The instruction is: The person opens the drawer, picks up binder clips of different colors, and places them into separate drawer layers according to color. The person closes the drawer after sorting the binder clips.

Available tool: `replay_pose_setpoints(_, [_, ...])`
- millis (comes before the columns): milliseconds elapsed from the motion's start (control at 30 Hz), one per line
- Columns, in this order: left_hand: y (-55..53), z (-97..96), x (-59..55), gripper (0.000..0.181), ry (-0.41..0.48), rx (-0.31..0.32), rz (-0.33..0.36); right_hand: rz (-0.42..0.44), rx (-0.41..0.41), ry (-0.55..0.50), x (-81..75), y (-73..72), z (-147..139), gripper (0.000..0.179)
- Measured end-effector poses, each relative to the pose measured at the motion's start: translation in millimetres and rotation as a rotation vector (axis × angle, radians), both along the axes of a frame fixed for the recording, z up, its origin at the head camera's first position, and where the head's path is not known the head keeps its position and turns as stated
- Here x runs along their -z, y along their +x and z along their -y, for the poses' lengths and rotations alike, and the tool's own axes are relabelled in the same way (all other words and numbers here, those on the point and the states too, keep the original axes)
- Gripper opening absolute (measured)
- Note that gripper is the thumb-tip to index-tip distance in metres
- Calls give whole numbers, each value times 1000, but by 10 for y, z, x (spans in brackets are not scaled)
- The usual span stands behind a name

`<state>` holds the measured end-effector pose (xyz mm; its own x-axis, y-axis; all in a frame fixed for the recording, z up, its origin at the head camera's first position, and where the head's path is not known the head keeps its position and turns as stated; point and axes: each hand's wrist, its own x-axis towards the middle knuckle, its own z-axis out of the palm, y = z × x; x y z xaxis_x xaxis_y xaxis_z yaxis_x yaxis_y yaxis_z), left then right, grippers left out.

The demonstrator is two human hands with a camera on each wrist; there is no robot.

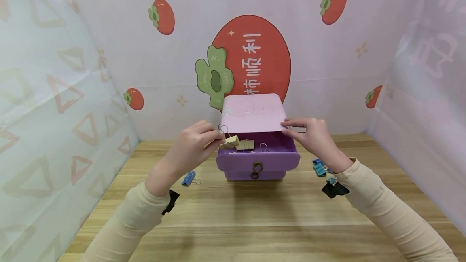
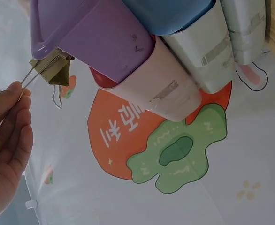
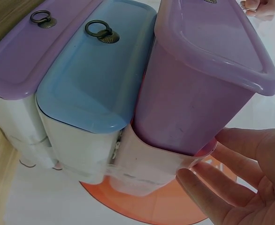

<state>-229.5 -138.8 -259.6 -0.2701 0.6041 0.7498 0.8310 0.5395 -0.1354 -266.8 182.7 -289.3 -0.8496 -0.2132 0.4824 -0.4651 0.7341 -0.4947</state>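
My left hand pinches a gold binder clip by a wire handle, at the left front corner of an open purple drawer. In the left wrist view the clip's body sits right beside the drawer's rim. Another gold binder clip lies inside the drawer, near a wire loop. The drawer juts from the pink top casing of a small drawer unit. At that casing's right front edge, my right hand grips the rim between thumb and fingers.
Below the open drawer, a blue drawer and another purple drawer are closed. A blue binder clip lies on the wooden table to the left; several blue and teal binder clips lie right. Printed cloth surrounds the table.
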Motion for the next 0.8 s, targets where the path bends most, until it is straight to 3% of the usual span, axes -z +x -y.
replay_pose_setpoints(800, [-163,-187,86,5,-109,-50,144,0,-1,10,-9,3,2,26])
